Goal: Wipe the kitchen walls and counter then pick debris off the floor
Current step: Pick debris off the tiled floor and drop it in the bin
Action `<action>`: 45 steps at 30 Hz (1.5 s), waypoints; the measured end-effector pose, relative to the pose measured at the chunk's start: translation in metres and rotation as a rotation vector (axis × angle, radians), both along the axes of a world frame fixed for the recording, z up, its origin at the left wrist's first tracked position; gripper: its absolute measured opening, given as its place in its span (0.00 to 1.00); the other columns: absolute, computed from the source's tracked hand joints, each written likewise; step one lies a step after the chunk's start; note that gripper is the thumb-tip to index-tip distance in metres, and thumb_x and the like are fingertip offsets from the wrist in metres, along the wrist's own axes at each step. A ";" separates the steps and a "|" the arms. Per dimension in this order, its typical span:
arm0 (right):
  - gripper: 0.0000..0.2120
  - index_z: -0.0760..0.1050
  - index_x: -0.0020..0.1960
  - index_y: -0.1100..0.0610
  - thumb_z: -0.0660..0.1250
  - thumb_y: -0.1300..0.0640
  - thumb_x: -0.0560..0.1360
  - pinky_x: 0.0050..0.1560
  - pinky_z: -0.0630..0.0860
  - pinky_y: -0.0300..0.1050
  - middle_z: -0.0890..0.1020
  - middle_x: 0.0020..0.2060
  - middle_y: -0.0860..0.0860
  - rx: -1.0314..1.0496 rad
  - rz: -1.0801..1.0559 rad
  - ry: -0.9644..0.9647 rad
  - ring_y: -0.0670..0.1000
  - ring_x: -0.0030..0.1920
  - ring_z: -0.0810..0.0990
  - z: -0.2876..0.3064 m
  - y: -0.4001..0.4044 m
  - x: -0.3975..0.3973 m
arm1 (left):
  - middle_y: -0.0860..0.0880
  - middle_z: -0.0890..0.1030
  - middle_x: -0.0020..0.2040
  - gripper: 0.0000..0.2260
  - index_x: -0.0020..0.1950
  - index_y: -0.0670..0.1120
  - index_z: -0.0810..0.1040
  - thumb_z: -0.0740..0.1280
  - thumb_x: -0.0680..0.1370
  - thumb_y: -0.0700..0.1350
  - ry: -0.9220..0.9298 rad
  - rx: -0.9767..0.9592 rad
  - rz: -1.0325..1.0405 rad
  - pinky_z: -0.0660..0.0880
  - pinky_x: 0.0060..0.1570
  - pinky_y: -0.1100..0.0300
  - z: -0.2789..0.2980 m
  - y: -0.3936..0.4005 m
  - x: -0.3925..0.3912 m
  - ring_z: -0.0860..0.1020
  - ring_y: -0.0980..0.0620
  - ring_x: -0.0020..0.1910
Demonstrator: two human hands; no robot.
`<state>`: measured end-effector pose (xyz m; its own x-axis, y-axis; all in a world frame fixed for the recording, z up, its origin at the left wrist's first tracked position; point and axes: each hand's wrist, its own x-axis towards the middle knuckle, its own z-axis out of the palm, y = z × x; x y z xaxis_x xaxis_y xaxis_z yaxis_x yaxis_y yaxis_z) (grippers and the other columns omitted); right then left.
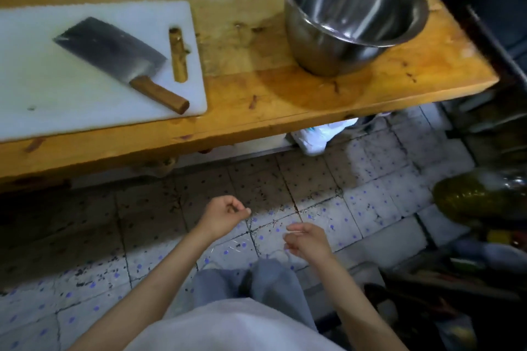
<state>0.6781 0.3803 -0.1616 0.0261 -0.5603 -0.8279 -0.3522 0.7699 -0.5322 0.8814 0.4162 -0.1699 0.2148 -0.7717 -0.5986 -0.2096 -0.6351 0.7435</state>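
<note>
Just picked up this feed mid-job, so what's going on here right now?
A person stands at a wooden counter, looking down at a speckled tiled floor. Both hands hover above it: the left hand and right hand have loosely curled fingers; whether either pinches debris is too small to tell. A cleaver lies on a white cutting board, beside a steel pot.

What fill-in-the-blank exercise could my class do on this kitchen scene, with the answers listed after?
1. The cleaver lies on the white ______, its wooden handle pointing toward the counter's front edge.
2. The steel pot stands on the wooden ______.
3. The left hand and right hand are held above the tiled ______.
4. A white plastic bag lies ______ the counter.

Missing words: cutting board; counter; floor; under
</note>
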 end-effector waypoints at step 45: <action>0.12 0.77 0.44 0.60 0.69 0.74 0.67 0.38 0.76 0.42 0.80 0.33 0.54 -0.158 -0.834 -0.019 0.52 0.34 0.76 0.012 -0.252 -0.329 | 0.53 0.74 0.27 0.06 0.35 0.48 0.77 0.71 0.72 0.41 0.024 -0.030 -0.740 0.68 0.34 0.60 0.002 -0.390 -0.371 0.71 0.54 0.29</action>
